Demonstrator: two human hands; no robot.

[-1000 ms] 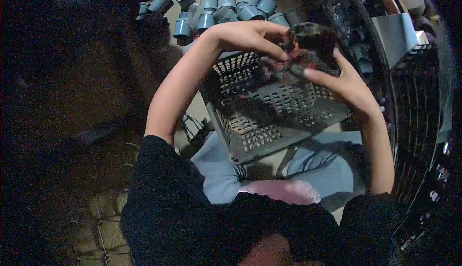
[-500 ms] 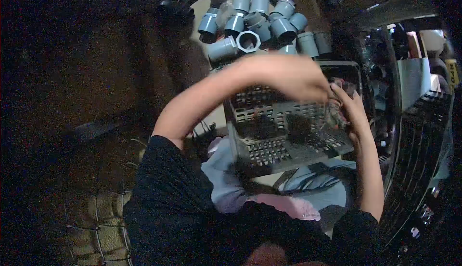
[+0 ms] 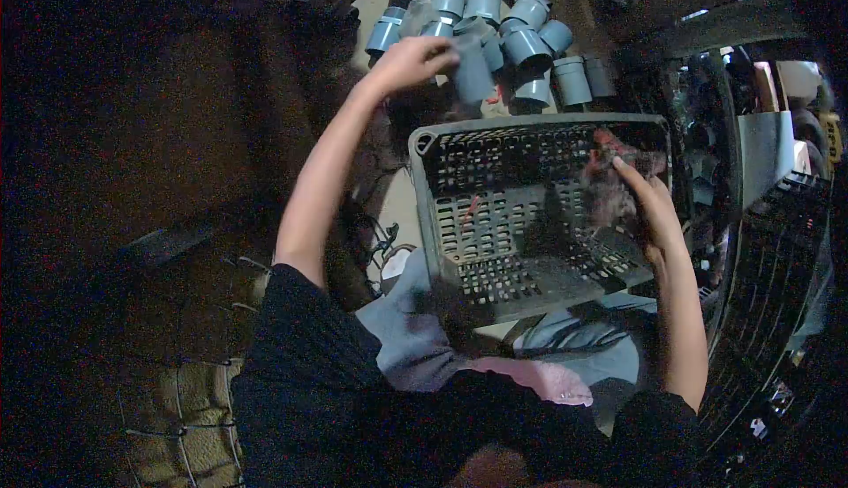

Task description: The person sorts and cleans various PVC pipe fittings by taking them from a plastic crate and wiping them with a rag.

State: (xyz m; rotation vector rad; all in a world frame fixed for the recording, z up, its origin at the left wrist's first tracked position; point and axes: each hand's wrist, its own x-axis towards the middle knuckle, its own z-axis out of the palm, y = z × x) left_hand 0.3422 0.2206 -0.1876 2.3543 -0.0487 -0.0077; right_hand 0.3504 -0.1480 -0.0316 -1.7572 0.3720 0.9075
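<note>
Two jobs: right hand [image 3: 657,210] pinches crumpled rag [image 3: 608,193] inside crate [image 3: 548,121]; left hand [image 3: 410,64] by blurry gray pipe piece [image 3: 473,73], can't tell if gripping. Floppy rag likely needs snug pinch.

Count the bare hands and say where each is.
2: the left hand beside a blurred grey fitting, beyond the crate; the right hand with a reddish bundle at the crate's right side.

Left hand [image 3: 411,66] moved off crate [image 3: 548,121], now at grey fitting [image 3: 473,73] (blurred)
</note>
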